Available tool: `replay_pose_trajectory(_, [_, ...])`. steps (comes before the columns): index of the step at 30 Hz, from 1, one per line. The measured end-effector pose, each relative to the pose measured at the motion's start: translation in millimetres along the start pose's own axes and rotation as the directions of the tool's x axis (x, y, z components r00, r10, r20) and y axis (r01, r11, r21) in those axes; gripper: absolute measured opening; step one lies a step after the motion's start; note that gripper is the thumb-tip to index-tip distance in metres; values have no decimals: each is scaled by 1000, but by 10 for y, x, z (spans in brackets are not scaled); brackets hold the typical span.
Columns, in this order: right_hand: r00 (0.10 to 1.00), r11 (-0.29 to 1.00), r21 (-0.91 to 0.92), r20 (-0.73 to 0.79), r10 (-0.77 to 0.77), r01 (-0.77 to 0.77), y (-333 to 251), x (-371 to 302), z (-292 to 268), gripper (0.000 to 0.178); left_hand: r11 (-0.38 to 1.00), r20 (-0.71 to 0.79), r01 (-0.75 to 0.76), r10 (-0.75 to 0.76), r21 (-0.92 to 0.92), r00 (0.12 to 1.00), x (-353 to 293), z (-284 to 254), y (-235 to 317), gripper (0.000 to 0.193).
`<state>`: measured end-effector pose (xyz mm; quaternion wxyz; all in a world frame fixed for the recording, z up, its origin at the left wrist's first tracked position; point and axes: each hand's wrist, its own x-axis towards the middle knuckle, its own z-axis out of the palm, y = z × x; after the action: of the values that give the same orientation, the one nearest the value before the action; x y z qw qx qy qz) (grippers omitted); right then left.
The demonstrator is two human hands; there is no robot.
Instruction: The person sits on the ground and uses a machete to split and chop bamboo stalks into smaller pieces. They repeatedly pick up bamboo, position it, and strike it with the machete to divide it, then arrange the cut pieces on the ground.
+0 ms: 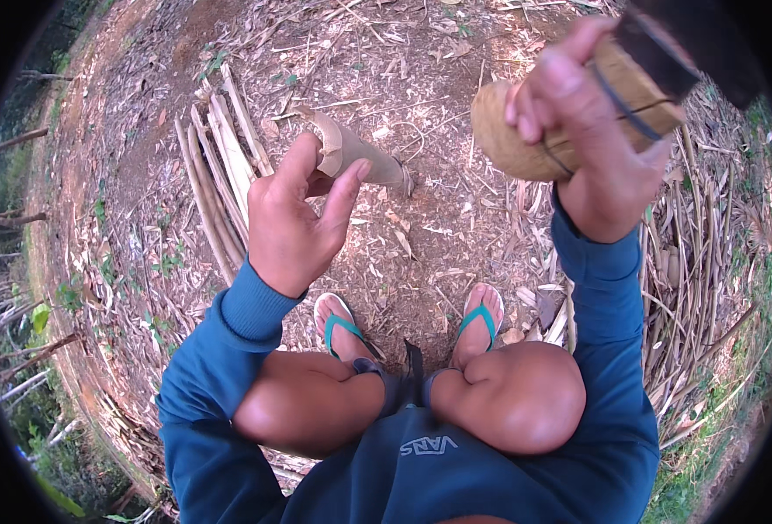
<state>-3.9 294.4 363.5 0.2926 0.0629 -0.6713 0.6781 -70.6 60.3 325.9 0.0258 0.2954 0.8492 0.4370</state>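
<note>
My left hand (pixel 294 218) has its thumb and fingers closed about the near end of a short, pale tan piece of wood (pixel 364 162). Its rim looks split and ragged, and it slants away toward the ground on the right. High at the right, my right hand (pixel 591 131) grips the thick wooden handle (pixel 504 131) of a tool with a dark blade. Dark bands wrap the handle. Slightly blurred, the dark blade (pixel 700 48) runs out past the upper right of the view, so its full shape is hidden.
Several pale split sticks (pixel 211 166) lie in a bundle at the left. A heap of thin dry sticks (pixel 692 271) lies at the right. Wood chips and dry leaves (pixel 429 236) cover the ground. My feet in teal-strapped sandals (pixel 342 323) are planted before me, knees bent.
</note>
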Motion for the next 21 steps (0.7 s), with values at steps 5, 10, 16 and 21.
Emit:
replay_pose_trajectory(5, [982,969,160,-50,-183,189,262,-277,-81,18,997,-23,-74,73,-34,997,74,55,-28,25])
replay_pose_trajectory(10, [650,570,-640,142,747,-515,1769,-1344,-97,34,987,-81,-133,140,87,987,26,53,-49,27])
replay_pose_trajectory(16, [821,722,-508,48,568,-470,2127,-1755,121,34,909,-137,118,-187,-400,973,32,86,-281,18])
replay_pose_trajectory(21, [683,674,-313,101,724,-669,1829,-1392,303,34,869,-211,104,-231,-484,950,189,36,-648,18])
